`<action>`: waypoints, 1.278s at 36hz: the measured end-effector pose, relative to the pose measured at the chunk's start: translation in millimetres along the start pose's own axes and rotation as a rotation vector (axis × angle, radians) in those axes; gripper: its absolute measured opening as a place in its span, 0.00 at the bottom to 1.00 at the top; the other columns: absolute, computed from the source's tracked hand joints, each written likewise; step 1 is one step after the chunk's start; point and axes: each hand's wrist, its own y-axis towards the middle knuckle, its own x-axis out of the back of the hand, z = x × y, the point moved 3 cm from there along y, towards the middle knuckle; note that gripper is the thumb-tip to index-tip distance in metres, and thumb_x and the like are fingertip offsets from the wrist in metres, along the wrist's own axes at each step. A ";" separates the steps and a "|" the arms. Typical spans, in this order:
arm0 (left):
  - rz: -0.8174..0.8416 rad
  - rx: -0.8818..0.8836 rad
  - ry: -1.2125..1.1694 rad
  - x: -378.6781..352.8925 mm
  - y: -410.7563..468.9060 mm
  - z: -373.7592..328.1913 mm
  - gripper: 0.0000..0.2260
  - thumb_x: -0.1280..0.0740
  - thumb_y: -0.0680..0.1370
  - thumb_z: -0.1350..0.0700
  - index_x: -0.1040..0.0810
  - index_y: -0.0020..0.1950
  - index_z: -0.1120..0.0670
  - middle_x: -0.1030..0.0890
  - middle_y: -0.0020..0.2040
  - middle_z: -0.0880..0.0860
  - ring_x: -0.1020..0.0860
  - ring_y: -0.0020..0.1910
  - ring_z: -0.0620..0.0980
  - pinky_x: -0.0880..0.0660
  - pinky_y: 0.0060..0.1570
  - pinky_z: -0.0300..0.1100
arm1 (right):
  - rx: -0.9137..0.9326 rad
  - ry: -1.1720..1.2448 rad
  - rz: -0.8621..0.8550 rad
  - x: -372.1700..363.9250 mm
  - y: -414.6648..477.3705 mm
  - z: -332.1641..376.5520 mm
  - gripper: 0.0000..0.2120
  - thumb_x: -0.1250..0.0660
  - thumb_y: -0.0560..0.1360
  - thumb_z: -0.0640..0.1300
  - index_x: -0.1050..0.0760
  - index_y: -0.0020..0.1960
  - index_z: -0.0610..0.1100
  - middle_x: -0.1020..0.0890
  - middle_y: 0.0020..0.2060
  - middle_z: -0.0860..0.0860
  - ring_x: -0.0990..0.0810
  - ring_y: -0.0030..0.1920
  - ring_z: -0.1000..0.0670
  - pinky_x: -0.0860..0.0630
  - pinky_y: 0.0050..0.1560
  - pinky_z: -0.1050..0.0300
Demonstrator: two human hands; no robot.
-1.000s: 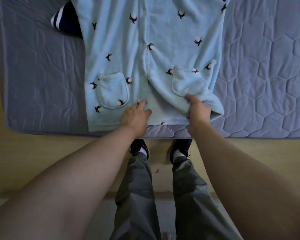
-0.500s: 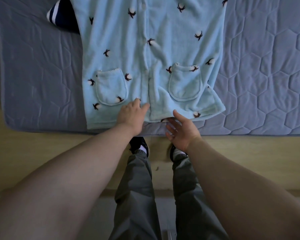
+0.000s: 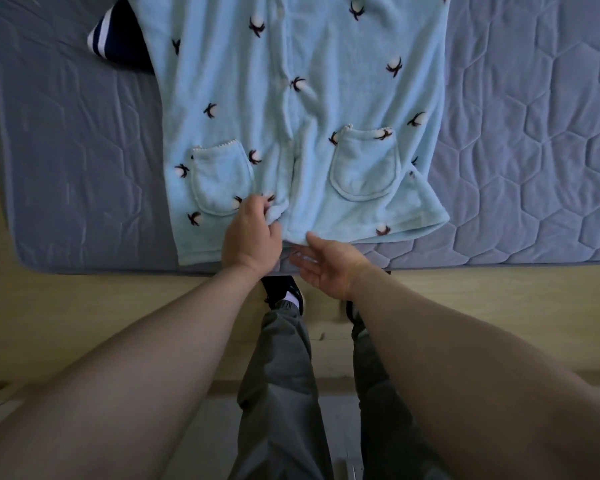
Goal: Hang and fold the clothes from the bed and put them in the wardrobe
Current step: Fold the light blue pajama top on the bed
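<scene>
Robe (image 3: pixel 309 98) lies flat, front up, on the bed (image 3: pixel 77 150), hem toward 6 o'clock; left hand (image 3: pixel 250 237) keeps a curled grip pinching the front edge by the pocket (image 3: pixel 220 181), right hand (image 3: pixel 326 265) open, palm up at the hem, likely squaring it for folding.
</scene>
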 end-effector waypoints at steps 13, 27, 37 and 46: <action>0.356 -0.267 0.574 -22.9 -4.9 -30.7 0.15 0.31 0.73 0.46 0.28 0.54 0.53 0.23 0.52 0.54 0.23 0.52 0.57 0.30 0.49 0.50 | 0.735 -0.992 -0.928 78.4 -49.1 71.5 0.11 0.37 0.68 0.51 0.35 0.46 0.48 0.28 0.46 0.52 0.27 0.47 0.43 0.35 0.43 0.53; 0.340 -0.409 0.174 -58.2 29.4 -176.1 0.04 0.38 0.81 0.56 0.25 0.52 0.55 0.23 0.51 0.54 0.23 0.49 0.56 0.28 0.46 0.47 | 0.516 -0.888 -0.807 135.2 -57.3 99.9 0.08 0.40 0.79 0.50 0.30 0.50 0.46 0.22 0.47 0.44 0.25 0.46 0.41 0.29 0.46 0.51; 0.500 -0.322 0.334 -110.2 50.2 -217.9 0.14 0.36 0.81 0.47 0.24 0.61 0.54 0.20 0.59 0.56 0.23 0.59 0.58 0.27 0.53 0.48 | 0.597 -0.568 -0.691 160.0 -53.2 69.7 0.09 0.36 0.77 0.43 0.37 0.44 0.49 0.28 0.41 0.53 0.26 0.42 0.46 0.35 0.38 0.54; 0.768 -0.289 0.330 -122.4 49.9 -196.3 0.32 0.35 0.75 0.60 0.37 0.79 0.46 0.28 0.66 0.55 0.27 0.64 0.55 0.31 0.67 0.43 | 0.252 -0.749 -0.723 178.0 -55.1 89.5 0.12 0.38 0.77 0.44 0.34 0.59 0.45 0.26 0.62 0.42 0.25 0.62 0.40 0.27 0.60 0.44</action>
